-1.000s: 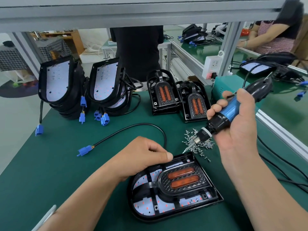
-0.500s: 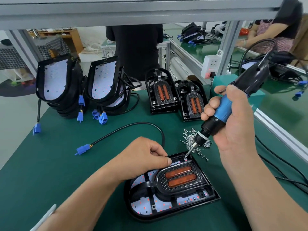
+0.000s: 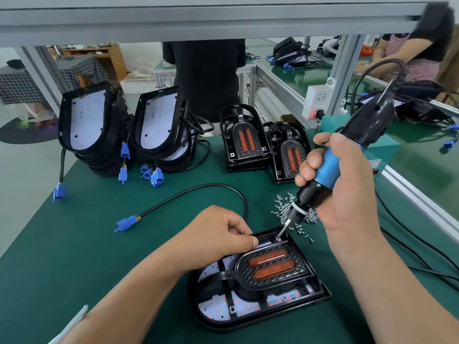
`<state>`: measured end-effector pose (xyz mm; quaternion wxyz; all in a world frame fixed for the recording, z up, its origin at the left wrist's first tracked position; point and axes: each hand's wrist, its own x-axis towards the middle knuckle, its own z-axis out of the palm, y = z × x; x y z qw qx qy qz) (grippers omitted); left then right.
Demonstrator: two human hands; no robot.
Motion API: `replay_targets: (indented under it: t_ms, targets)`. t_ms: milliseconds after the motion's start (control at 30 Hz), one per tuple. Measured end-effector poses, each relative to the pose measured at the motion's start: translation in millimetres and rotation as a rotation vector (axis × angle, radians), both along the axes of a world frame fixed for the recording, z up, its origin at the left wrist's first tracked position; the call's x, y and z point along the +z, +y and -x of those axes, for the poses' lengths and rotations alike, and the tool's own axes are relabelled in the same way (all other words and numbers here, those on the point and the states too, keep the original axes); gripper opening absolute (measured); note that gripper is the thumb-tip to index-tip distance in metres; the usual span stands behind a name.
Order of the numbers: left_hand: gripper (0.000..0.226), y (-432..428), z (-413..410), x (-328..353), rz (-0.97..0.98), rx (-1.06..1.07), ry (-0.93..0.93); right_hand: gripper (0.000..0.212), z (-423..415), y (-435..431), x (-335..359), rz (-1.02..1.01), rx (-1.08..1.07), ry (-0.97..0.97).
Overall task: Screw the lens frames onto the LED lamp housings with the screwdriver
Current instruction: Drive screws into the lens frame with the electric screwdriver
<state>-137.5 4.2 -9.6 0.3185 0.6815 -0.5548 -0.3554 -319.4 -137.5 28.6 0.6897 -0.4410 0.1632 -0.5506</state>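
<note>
My right hand wraps tight around the tilted blue screwdriver, its bit down on the far corner of the lens frame. My left hand pinches the far edge of the lamp housing (lying flat on the green table), near the loose screws.

Our green bench carries one housing lying flat near us, with a heap of screws just beyond its far corner. A black cable curves left to a blue plug. Along the far edge we see a left stack and a right stack of housings, then a first lamp, a second lamp and a teal box.
</note>
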Motion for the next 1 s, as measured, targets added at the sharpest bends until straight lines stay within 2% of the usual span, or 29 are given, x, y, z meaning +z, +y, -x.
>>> replay_targets:
  t_ms: [333,567,767,1000]
  targets:
    - [0.017,-1,1,-2,0.004,-0.016,-0.014,0.021,0,9,2,0.157,0.183,-0.003]
    - [0.017,-1,1,-3,0.001,-0.007,-0.009,0.009,0,9,3,0.134,0.193,0.016]
    - [0.016,-1,2,-3,0.002,0.003,-0.008,0.014,-2,8,4,0.172,0.217,0.064]
    - [0.015,-2,1,-4,0.008,-0.006,-0.009,0.009,0,3,0,0.212,0.314,0.029]
